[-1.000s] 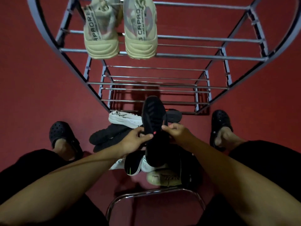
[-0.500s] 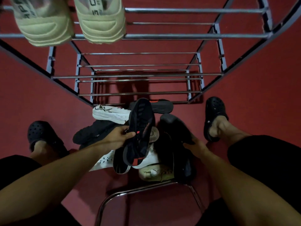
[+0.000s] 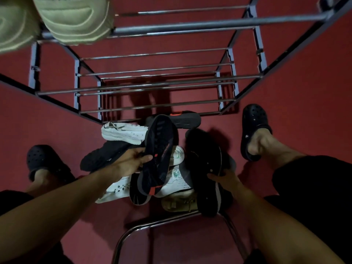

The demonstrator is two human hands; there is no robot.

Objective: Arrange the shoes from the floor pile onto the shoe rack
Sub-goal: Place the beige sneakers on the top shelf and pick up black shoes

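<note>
Splitting up now: a second ago both hands shared one black sneaker (image 3: 160, 153); now the left hand (image 3: 131, 162) grips it alone over the floor pile (image 3: 177, 180), while the right hand (image 3: 224, 178) curls fingers around its mate (image 3: 203, 161). Shoe rack (image 3: 152, 86) comes next, probably.
</note>
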